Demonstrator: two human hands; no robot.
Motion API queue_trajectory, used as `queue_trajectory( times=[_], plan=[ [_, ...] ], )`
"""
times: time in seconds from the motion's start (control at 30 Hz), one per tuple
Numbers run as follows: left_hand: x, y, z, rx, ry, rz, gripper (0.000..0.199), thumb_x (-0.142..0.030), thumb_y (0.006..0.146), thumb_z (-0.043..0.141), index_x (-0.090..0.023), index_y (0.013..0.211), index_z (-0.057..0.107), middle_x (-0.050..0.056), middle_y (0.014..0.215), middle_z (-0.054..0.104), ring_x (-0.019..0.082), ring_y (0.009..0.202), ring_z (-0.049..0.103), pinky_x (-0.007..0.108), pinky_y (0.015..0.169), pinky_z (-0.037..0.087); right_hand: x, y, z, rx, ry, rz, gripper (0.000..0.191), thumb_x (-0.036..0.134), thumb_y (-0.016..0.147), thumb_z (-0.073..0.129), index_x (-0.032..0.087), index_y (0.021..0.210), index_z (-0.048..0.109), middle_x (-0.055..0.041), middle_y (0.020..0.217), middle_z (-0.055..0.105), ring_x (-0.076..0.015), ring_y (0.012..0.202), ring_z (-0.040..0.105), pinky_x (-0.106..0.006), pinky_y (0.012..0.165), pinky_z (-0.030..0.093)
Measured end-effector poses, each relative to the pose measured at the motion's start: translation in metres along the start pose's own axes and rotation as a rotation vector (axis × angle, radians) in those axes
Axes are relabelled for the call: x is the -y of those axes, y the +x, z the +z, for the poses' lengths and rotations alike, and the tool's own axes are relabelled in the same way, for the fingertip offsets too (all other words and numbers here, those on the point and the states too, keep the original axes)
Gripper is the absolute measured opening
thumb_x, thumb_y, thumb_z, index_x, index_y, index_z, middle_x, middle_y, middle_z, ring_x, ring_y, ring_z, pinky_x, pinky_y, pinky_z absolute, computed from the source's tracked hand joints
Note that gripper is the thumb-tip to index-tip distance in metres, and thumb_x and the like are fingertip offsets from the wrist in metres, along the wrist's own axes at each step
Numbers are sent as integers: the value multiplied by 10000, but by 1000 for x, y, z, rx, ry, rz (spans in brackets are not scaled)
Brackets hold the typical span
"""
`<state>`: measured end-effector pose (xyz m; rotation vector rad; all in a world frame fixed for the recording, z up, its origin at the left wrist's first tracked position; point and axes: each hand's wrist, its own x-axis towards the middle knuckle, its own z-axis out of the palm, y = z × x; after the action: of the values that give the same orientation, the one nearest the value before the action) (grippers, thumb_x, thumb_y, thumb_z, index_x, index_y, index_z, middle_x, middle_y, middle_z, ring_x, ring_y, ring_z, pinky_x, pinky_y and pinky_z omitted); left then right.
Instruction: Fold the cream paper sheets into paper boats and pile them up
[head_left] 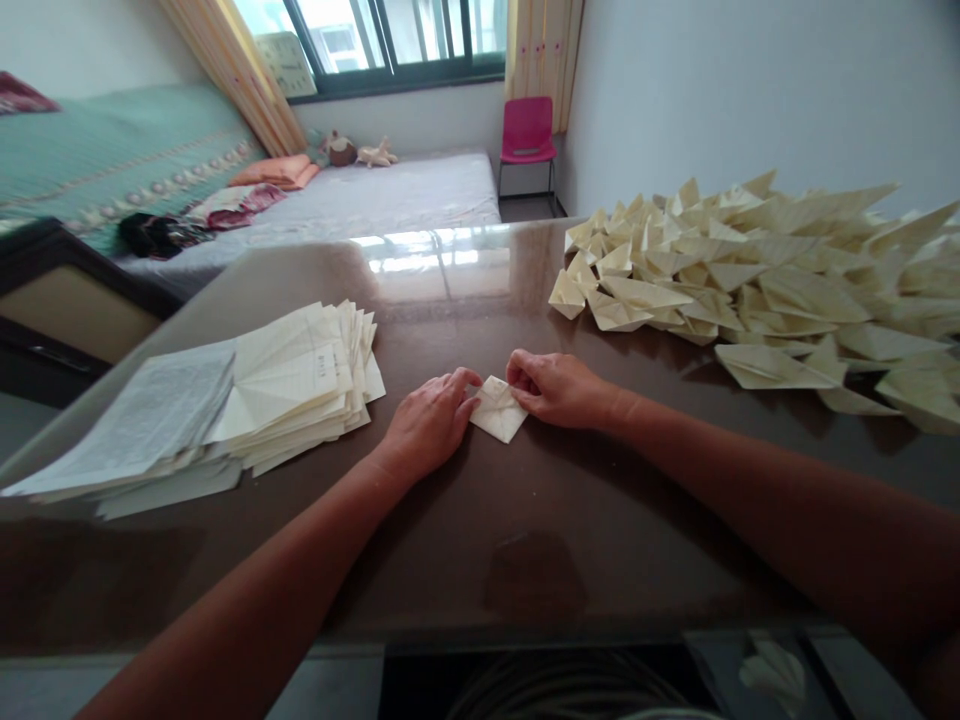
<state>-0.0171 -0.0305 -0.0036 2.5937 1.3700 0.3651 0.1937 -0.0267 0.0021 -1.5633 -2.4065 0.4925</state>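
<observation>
A small folded paper [498, 412], cream and squarish with one corner toward me, lies on the brown table [450, 520]. My left hand [435, 415] pinches its left edge between thumb and fingers. At its right corner my right hand [553, 388] grips the paper with curled fingers. Creases and layered flaps show on its upper face. A stack of creased paper sheets [289, 385] is left of my left hand, with printed sheets [154, 405] at its outer side. Beyond my right hand rises a large heap of folded paper shapes [720, 270], pointed like little boats.
Behind the table stand a bed [420, 190] with pillows and soft toys, and a pink chair [527, 130] under the window. A dark wooden piece of furniture [75, 300] is at the left. The table's front edge [450, 632] runs below my forearms.
</observation>
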Motion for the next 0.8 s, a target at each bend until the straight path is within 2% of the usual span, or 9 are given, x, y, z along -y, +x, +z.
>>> queue_trajectory(
  times=[0.13, 0.2, 0.33, 0.43, 0.53, 0.6, 0.67, 0.8],
  plan=[
    [-7, 0, 3, -4, 112, -28, 233, -282, 932, 422, -194, 1144, 465, 39, 899, 617, 195, 804, 610, 309, 723, 466, 1, -2, 1, -8, -66, -26, 151, 270, 848, 505, 212, 982, 544, -33, 892, 680, -167, 770, 617, -245, 623, 353],
    [-8, -1, 3, -29, 159, -17, 242, -283, 938, 416, -212, 1162, 472, 47, 978, 602, 188, 832, 612, 293, 705, 472, 2, -3, 2, -25, -83, -47, 167, 272, 855, 497, 206, 1000, 548, -46, 961, 664, -168, 786, 612, -250, 628, 356],
    [-6, -3, 5, -79, 197, 146, 252, -241, 952, 408, -262, 1166, 539, 32, 1202, 565, 167, 974, 579, 260, 759, 480, 2, -5, 1, -32, -88, -78, 219, 305, 888, 473, 250, 1082, 558, -28, 1061, 618, -162, 810, 613, -253, 625, 361],
    [-3, -6, 5, -85, 259, 242, 288, -230, 949, 427, -284, 1195, 565, 3, 1243, 592, 175, 956, 556, 261, 716, 492, 3, -7, -4, -18, -147, -120, 239, 307, 927, 436, 273, 1121, 571, -24, 1106, 602, -161, 839, 618, -258, 636, 364],
    [-4, -9, 1, -65, 333, 255, 356, -207, 939, 433, -303, 1267, 533, -14, 1274, 600, 196, 918, 548, 270, 593, 484, 9, -13, -11, 27, -314, -206, 244, 278, 952, 410, 245, 1088, 609, -49, 1066, 612, -180, 857, 611, -277, 648, 367],
    [-6, -12, -2, -42, 366, 262, 414, -172, 924, 443, -297, 1315, 498, -15, 1316, 577, 209, 921, 543, 282, 577, 487, 16, -21, -16, 65, -426, -254, 255, 234, 946, 422, 225, 1119, 608, -70, 1048, 618, -208, 896, 595, -297, 661, 374],
    [-10, -14, -4, -14, 398, 268, 446, -144, 908, 451, -269, 1335, 482, -12, 1354, 548, 222, 930, 539, 303, 602, 505, 24, -29, -18, 89, -504, -243, 296, 190, 932, 426, 185, 1185, 579, -100, 1068, 616, -233, 914, 575, -325, 664, 384],
    [-17, -15, -8, 35, 463, 279, 445, -123, 894, 448, -224, 1326, 487, 15, 1396, 507, 240, 959, 540, 326, 634, 520, 38, -41, -16, 144, -569, -186, 311, 123, 907, 404, 140, 1146, 602, -144, 1096, 609, -253, 943, 543, -362, 680, 396]
  ],
)
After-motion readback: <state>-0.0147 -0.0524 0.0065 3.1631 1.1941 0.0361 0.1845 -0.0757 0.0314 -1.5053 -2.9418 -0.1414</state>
